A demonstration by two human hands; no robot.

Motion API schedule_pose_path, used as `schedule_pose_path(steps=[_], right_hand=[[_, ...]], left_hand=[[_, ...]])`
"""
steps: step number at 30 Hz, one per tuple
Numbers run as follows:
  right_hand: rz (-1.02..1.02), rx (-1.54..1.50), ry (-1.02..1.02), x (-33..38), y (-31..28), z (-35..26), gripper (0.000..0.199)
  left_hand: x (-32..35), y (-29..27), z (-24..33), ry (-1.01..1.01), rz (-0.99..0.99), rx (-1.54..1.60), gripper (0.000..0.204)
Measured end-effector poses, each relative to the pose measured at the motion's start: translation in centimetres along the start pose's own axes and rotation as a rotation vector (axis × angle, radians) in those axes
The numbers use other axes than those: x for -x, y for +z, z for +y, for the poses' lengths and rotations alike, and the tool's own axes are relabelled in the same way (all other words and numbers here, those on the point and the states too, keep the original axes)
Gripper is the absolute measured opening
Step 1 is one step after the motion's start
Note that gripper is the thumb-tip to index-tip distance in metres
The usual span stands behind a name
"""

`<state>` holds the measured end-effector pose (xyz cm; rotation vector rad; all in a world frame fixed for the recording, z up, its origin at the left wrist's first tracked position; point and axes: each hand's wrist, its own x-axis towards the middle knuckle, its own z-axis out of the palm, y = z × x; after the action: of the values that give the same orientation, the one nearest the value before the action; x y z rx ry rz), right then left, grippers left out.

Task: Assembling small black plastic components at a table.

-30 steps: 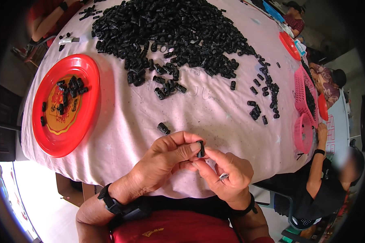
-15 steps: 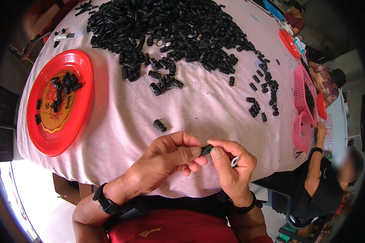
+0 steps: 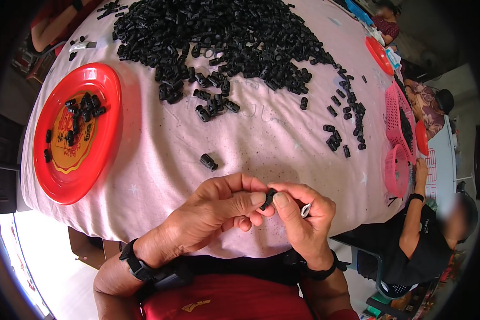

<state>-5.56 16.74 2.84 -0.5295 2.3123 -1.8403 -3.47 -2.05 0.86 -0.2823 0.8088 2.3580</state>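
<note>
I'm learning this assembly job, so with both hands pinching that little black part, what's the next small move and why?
Probably press the small black part together between the thumbs, since the left hand and right hand both pinch it at the fingertips, and the right hand also keeps a small pale piece tucked in its fingers.

Low in the middle of the frame, the left hand point(image 3: 218, 205) and the right hand point(image 3: 298, 218) meet, thumbs pinching one small black plastic piece point(image 3: 268, 198) between them. A small pale part point(image 3: 305, 210) shows within the right hand's curled fingers. A lone black piece point(image 3: 208, 161) lies on the pink tablecloth point(image 3: 261, 144) just above the hands. A large heap of black pieces point(image 3: 224, 37) fills the upper centre. At left sits a red plate point(image 3: 74, 133) holding a few pieces. Pink baskets point(image 3: 397, 133) stand at the right edge, beside another person's arm point(image 3: 416, 213).
</note>
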Motion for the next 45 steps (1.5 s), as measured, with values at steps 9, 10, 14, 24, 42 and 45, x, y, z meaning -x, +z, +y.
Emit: schedule_pose_path(steps=[9, 10, 14, 24, 42, 45], right_hand=[[0.042, 0.223, -0.025, 0.3, -0.9, -0.2, 0.025], [0.03, 0.249, -0.042, 0.4, -1.0, -0.1, 0.031], [-0.054, 0.394, -0.069, 0.3, -0.6, 0.3, 0.043], [-0.059, 0.592, -0.137, 0.3, -0.3, 0.8, 0.056], [0.003, 0.759, -0.342, -0.1, -0.3, 1.1, 0.06], [0.013, 0.775, -0.36, -0.1, -0.3, 1.1, 0.06]], left_hand=[[0.2, -0.3, -0.1, -0.02, -0.063, 0.083, 0.035], [0.1, -0.4, -0.2, -0.021, -0.063, 0.082, 0.035], [0.2, -0.2, -0.3, -0.025, -0.049, 0.102, 0.03], [0.3, -0.4, -0.9, -0.054, -0.081, 0.131, 0.024], [0.2, -0.4, -1.1, -0.043, -0.076, 0.072, 0.027], [0.2, -0.4, -1.1, -0.039, -0.085, 0.067, 0.028]])
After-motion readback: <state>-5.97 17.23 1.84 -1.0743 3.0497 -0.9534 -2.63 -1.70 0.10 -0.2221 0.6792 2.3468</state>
